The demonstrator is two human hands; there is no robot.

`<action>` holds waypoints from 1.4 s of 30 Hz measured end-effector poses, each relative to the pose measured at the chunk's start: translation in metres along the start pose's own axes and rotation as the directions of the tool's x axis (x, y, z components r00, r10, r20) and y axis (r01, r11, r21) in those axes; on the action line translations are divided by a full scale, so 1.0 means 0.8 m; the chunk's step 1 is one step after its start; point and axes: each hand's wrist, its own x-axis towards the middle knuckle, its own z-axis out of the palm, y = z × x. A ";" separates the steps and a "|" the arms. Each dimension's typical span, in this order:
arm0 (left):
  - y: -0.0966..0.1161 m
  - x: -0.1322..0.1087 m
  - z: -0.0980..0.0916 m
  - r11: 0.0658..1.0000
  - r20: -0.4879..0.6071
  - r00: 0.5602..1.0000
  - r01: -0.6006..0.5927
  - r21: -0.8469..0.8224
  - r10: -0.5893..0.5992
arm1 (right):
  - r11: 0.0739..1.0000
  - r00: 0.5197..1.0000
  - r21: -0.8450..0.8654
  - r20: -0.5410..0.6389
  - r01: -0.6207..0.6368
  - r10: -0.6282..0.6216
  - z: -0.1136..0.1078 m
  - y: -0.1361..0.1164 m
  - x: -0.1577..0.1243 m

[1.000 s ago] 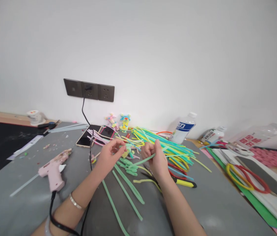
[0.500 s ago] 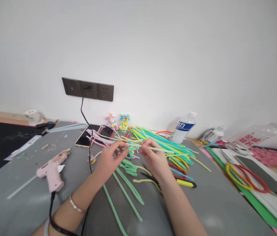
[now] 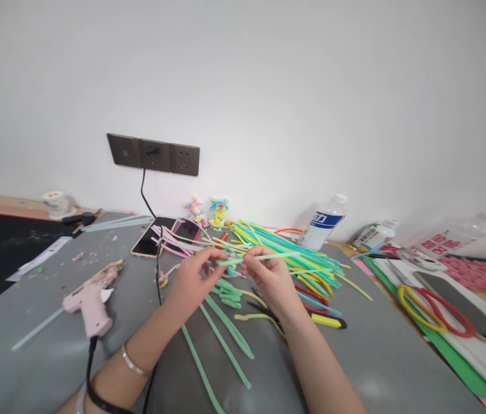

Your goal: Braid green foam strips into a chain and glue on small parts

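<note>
Both hands are raised over a grey table (image 3: 381,356). My left hand (image 3: 193,279) pinches the left end of a thin light-green pipe cleaner (image 3: 269,256). My right hand (image 3: 269,276) grips the same strand a little to the right, fingers curled round it; the free end sticks out to the right. Beneath the hands lie several green pipe cleaner pieces (image 3: 226,330). Behind them spreads a pile of green, yellow and blue pipe cleaners (image 3: 299,253).
A pink glue gun (image 3: 90,299) with a black cord lies at the left. Two phones (image 3: 150,240) lie below a wall socket strip (image 3: 152,154). Two small figures (image 3: 208,211), a water bottle (image 3: 324,221), a black-yellow tool (image 3: 327,321) and red-yellow loops (image 3: 432,302) are around.
The green strand has swung from slanting down-left to nearly level, and both hands have closed in on its left end, the right hand shifting slightly left.
</note>
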 end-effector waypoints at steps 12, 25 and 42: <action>0.004 0.000 0.002 0.987 -0.028 0.999 0.039 -0.156 -0.044 | 0.977 0.993 -0.186 -0.029 0.105 -0.112 0.005 -0.002 -0.001; 0.009 -0.002 0.003 0.915 0.006 0.992 0.118 -0.386 -0.125 | 0.985 0.990 -0.117 -0.047 0.124 -0.130 0.010 -0.006 -0.004; 0.009 0.001 -0.001 0.929 -0.065 0.982 0.147 -0.339 -0.179 | 0.966 0.988 -0.226 -0.068 0.121 -0.140 0.004 -0.008 -0.005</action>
